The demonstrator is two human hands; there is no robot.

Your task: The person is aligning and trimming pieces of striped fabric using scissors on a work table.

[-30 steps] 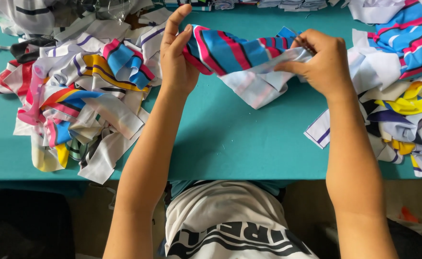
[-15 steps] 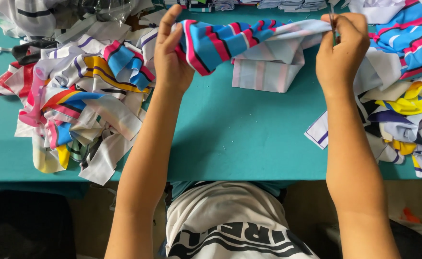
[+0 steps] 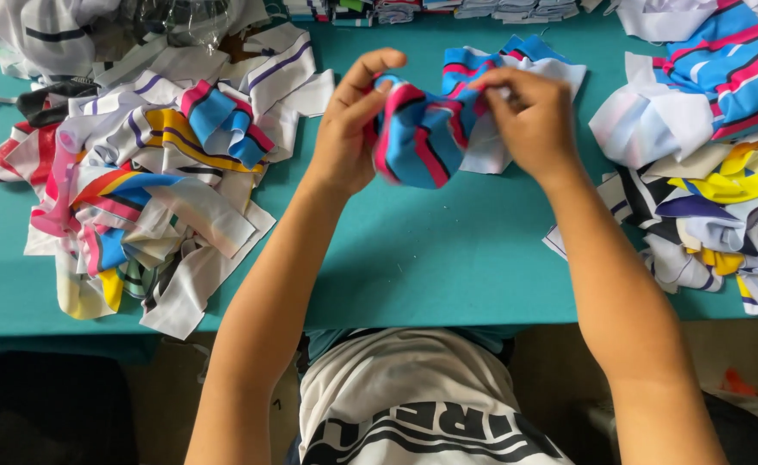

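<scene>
A striped fabric piece (image 3: 426,129) in blue, pink, black and white is bunched between both hands above the teal table (image 3: 430,258). My left hand (image 3: 350,129) pinches its left end, thumb on top. My right hand (image 3: 529,120) grips the right part, fingers curled over the cloth. White parts of the piece (image 3: 491,155) hang behind my right hand and touch the table. The two hands are close together, almost meeting over the cloth.
A loose heap of striped fabric cut-offs (image 3: 146,181) covers the table's left side. Another heap (image 3: 714,164) lies at the right. Folded stacks (image 3: 448,9) line the far edge. A dark chair (image 3: 43,413) stands below the near left edge.
The hands were stretching the striped piece wide apart; they have come together, and the cloth is now folded into a bunch between them.
</scene>
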